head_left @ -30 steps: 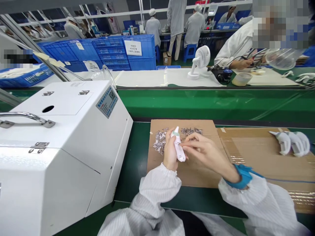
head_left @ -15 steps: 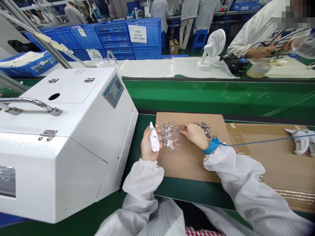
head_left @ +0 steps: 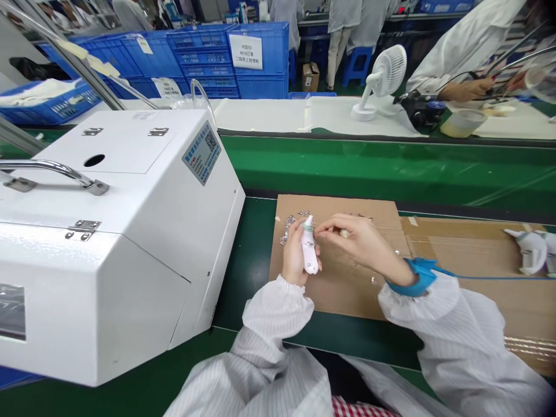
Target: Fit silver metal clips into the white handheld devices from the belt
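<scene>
My left hand (head_left: 296,255) is wrapped round a white ear thermometer (head_left: 310,255), its pale cone tip pointing up and away from me. My right hand (head_left: 354,240), wearing a blue wrist strap (head_left: 414,277), has thumb and forefinger pinched together at the upper right side of the thermometer. Whatever sits between those fingertips is too small to make out. A small pale round thing (head_left: 344,233) shows by the right fingers. Behind the left hand lie small shiny metal parts (head_left: 289,223) on a cardboard sheet (head_left: 343,295), partly covered by the hand.
A large white machine (head_left: 147,243) with a metal handle stands at left. White plastic housings (head_left: 532,252) lie on cardboard at right. Across a green strip (head_left: 347,165) are a white fan (head_left: 384,75), blue crates (head_left: 260,58) and a co-worker's hand (head_left: 469,90).
My left hand has carried the thermometer rightward over the metal parts. My right hand has left the parts and now meets the thermometer's side, fingers still pinched. The view has shifted slightly.
</scene>
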{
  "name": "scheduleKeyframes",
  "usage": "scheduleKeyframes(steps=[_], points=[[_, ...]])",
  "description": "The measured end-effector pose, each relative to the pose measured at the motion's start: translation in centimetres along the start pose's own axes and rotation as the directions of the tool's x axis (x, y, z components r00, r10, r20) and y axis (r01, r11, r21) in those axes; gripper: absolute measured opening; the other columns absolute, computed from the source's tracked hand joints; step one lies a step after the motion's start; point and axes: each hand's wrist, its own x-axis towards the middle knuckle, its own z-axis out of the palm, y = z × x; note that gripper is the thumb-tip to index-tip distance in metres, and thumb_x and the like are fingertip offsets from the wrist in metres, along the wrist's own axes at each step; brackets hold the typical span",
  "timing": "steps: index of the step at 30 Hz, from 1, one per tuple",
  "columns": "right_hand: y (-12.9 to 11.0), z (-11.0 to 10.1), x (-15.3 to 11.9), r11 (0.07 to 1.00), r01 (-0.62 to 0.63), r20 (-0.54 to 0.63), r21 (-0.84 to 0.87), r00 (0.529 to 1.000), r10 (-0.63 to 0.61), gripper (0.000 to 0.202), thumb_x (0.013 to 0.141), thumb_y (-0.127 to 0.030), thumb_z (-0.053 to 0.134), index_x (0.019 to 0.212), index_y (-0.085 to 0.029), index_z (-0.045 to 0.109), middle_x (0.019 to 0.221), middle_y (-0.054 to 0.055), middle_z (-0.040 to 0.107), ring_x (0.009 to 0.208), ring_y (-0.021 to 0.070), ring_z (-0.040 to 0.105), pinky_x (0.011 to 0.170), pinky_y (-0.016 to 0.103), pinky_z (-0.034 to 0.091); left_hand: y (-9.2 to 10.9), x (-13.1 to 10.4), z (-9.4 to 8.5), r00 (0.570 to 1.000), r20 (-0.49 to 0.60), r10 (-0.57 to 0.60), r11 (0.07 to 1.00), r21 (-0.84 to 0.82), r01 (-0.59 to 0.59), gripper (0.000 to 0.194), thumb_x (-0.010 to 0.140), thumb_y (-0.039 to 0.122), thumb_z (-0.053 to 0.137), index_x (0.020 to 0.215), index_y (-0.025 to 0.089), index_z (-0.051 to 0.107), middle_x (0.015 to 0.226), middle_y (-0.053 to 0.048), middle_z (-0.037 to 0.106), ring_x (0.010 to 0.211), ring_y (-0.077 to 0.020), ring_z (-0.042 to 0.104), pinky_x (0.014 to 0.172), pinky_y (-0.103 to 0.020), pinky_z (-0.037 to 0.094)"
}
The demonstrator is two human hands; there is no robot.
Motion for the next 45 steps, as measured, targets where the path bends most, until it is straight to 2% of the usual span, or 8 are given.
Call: scheduleKeyframes(steps=[14, 19, 21, 23, 27, 34, 38, 45], points=[[-1.0, 0.9, -1.4, 0.943, 0.187, 0.07, -0.277, 0.982, -0.175, 0.023, 0.093, -0.017, 0.052, 0.089, -0.026, 0.073, 0.099, 0.002, 0.076, 0.083, 0.0188, 0.069, 0.067, 0.03, 0.047, -1.1, -0.8, 1.8, 0.999, -0.017, -0.036, 0.999, -0.005, 0.036, 0.033, 0.094, 0.038, 0.047, 0.124, 0.025, 0.051, 0.069, 0.003, 0.054, 0.035, -0.0107, 0.047, 0.029, -0.022, 0.032], [-2.0, -1.2, -1.5, 0.986, 0.111, -0.085, -0.123, 0.989, -0.122, 0.012, 0.089, -0.023, 0.063, 0.083, -0.028, 0.072, 0.082, -0.001, 0.074, 0.069, 0.0156, 0.067, 0.058, 0.028, 0.045, -1.7, -0.4, 1.5, 0.964, 0.011, -0.264, 0.954, -0.143, 0.263, 0.024, 0.095, 0.037, 0.044, 0.103, 0.017, 0.055, 0.063, 0.002, 0.052, 0.039, -0.0111, 0.049, 0.03, -0.022, 0.034], [-3.1, -2.7, -1.6, 0.993, 0.086, -0.336, 0.078, 0.94, -0.054, 0.009, 0.089, -0.027, 0.067, 0.08, -0.027, 0.07, 0.066, -0.002, 0.067, 0.056, 0.0124, 0.06, 0.051, 0.027, 0.041, -2.4, -0.3, 1.1, 0.945, 0.016, -0.326, 0.932, -0.164, 0.325, 0.018, 0.094, 0.034, 0.046, 0.099, 0.017, 0.052, 0.068, 0.0, 0.056, 0.042, -0.0102, 0.049, 0.031, -0.02, 0.035], [-4.5, -3.7, -1.6, 0.924, 0.197, -0.576, 0.329, 0.817, 0.031, 0.022, 0.091, -0.032, 0.064, 0.071, -0.025, 0.064, 0.049, -0.005, 0.051, 0.041, 0.0095, 0.046, 0.041, 0.026, 0.033, -3.3, -0.4, 0.7, 0.936, -0.011, -0.353, 0.926, -0.144, 0.348, 0.016, 0.092, 0.031, 0.051, 0.103, 0.02, 0.048, 0.071, 0.001, 0.058, 0.042, -0.0096, 0.05, 0.033, -0.019, 0.036], [-6.2, -2.5, -0.9, 0.72, 0.446, -0.706, 0.532, 0.703, 0.086, 0.046, 0.096, -0.04, 0.055, 0.055, -0.025, 0.042, 0.042, -0.007, 0.031, 0.032, 0.0085, 0.03, 0.032, 0.027, 0.023, -5.0, -0.6, 0.3, 0.939, -0.037, -0.343, 0.936, -0.096, 0.338, 0.022, 0.091, 0.03, 0.053, 0.109, 0.024, 0.043, 0.071, 0.003, 0.057, 0.043, -0.0104, 0.05, 0.034, -0.018, 0.037], [-5.3, 0.0, -0.3, 0.74, 0.341, -0.626, 0.58, 0.768, 0.137, 0.05, 0.096, -0.045, 0.053, 0.054, -0.025, 0.035, 0.042, -0.006, 0.03, 0.032, 0.0096, 0.031, 0.032, 0.029, 0.024, -5.3, -0.5, 0.2, 0.943, -0.038, -0.331, 0.942, -0.072, 0.328, 0.028, 0.087, 0.035, 0.059, 0.11, 0.024, 0.045, 0.072, 0.004, 0.056, 0.042, -0.0093, 0.05, 0.034, -0.018, 0.037], [-5.0, -0.4, 0.0, 0.743, 0.377, -0.704, 0.553, 0.689, 0.174, 0.051, 0.093, -0.049, 0.057, 0.053, -0.025, 0.036, 0.042, -0.006, 0.03, 0.032, 0.0094, 0.03, 0.031, 0.028, 0.024, -5.4, -0.5, 0.2, 0.946, -0.03, -0.324, 0.945, -0.062, 0.322, 0.028, 0.089, 0.034, 0.057, 0.112, 0.024, 0.044, 0.072, 0.003, 0.056, 0.043, -0.0097, 0.05, 0.035, -0.018, 0.039], [-4.9, -0.6, 0.0, 0.731, 0.367, -0.671, 0.575, 0.723, 0.166, 0.05, 0.095, -0.048, 0.056, 0.055, -0.025, 0.034, 0.043, -0.007, 0.029, 0.031, 0.0084, 0.029, 0.031, 0.028, 0.023, -5.3, -0.7, 0.3, 0.945, -0.037, -0.326, 0.944, -0.061, 0.323, 0.02, 0.093, 0.029, 0.047, 0.113, 0.024, 0.042, 0.072, 0.002, 0.057, 0.042, -0.0107, 0.05, 0.033, -0.019, 0.038]])
